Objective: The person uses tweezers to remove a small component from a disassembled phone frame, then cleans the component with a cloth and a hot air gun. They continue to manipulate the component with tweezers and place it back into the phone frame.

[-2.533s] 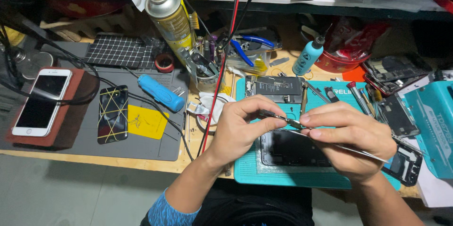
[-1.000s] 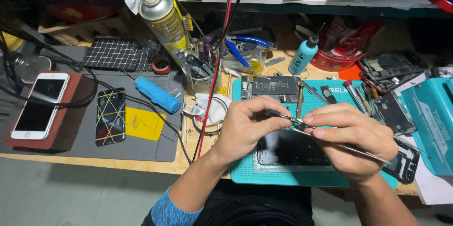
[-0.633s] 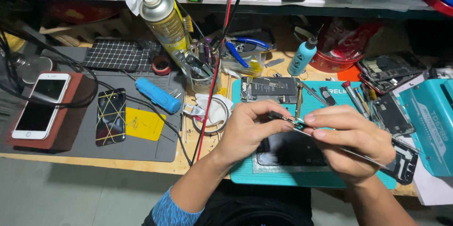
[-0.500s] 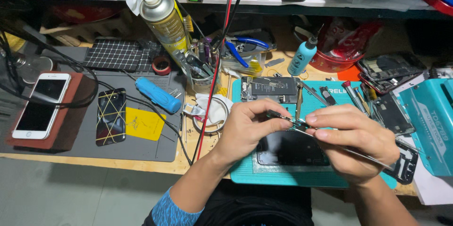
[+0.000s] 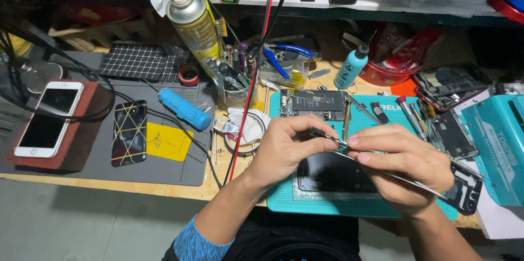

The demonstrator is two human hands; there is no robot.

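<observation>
My left hand (image 5: 286, 149) pinches a small dark phone part (image 5: 326, 137) between thumb and fingers, just above the teal work mat (image 5: 284, 198). My right hand (image 5: 404, 165) grips thin metal tweezers (image 5: 406, 176), whose tip meets the small part. Both hands hover over a black phone screen (image 5: 333, 176) lying on the mat. An opened phone body (image 5: 312, 103) with its battery showing lies at the mat's far edge.
A spray can (image 5: 194, 24), a tool cup (image 5: 234, 84), a blue-handled tool (image 5: 184, 109) and a red cable (image 5: 248, 103) sit to the left. A white phone (image 5: 49, 119) and a black phone with yellow lines (image 5: 129, 133) lie on the grey mat. Screwdrivers (image 5: 409, 114), phone parts and a teal box (image 5: 499, 149) crowd the right.
Both hands stay together over the mat, with only slight shifts of fingers and tweezers on the small part. The view has drifted a little.
</observation>
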